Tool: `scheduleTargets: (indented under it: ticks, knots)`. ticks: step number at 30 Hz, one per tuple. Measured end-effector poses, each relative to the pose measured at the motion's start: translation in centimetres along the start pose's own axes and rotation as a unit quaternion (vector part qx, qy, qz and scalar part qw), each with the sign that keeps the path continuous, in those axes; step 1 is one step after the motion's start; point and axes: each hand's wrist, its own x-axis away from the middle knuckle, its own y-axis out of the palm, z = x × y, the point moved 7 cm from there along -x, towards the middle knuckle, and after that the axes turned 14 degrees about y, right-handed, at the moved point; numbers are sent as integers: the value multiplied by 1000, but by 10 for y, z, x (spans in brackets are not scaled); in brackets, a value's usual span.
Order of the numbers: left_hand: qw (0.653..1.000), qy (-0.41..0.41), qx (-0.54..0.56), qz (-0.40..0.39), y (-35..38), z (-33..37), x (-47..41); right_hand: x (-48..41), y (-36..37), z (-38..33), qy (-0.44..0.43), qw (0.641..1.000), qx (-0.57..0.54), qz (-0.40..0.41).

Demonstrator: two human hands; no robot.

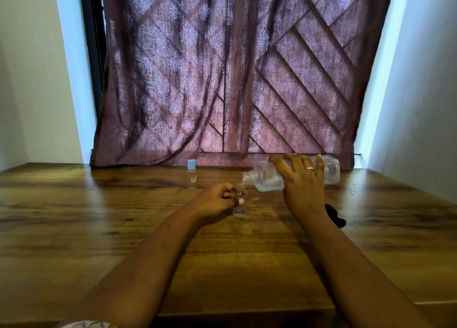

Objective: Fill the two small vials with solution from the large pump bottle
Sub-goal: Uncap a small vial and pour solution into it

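1. The right hand (303, 179) grips a large clear bottle (265, 175) around its middle. The bottle is tipped almost flat, with its open neck pointing toward the left hand. No pump head is on the neck. A little pale liquid pools along the bottle's low side.
2. The left hand (218, 199) curls its fingers and thumb round a small uncapped vial (239, 207) standing on the wooden worktop (99, 216). The vial's mouth sits just under the bottle's lip. Whether liquid is flowing, and how full the vial is, cannot be told.
3. To pour well, in my judgement, the left hand should hold the vial upright and firm on the worktop. The right hand should bring the bottle's lip close over the vial's mouth and raise the bottle's base slowly, so only a thin stream falls.
4. The bottle's neck is far wider than the vial's mouth, so a quick tilt would likely spill. It is best to watch the level through the clear wall and tip the bottle back before the brim.
5. There are two small vials. One is in the left hand. The other vial (192, 176) stands beyond the left hand, well apart from it, with a blue cap and a small label.
6. There is one large bottle and two hands.
7. One black object (336, 216) lies on the worktop just beside the right wrist, partly hidden. What it is cannot be told.
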Motion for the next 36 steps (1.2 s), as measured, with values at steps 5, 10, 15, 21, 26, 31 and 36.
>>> scheduleTargets:
  ticks: [5,10,15,21,26,31,36]
  knots:
    - [1000,0,-7,2,-1,0,0,1,1,0,1,1000,5,3]
    - [999,-12,37,20,-1,-4,0,0,0,0,2,1000,1,0]
    - [1000,-8,12,8,-1,-1,0,0,-1,0,1,1000,0,2]
    - [1000,-16,15,13,-3,-4,1,0,-3,-1,-1,1000,1,10]
    - [999,-29,38,26,-4,-8,1,0,-3,-2,-1,1000,2,6]
    - [999,-23,26,17,-3,-7,0,0,-3,-1,-1,1000,-2,3]
    - [998,-29,52,18,-2,-6,2,0,-3,-1,-2,1000,2,5]
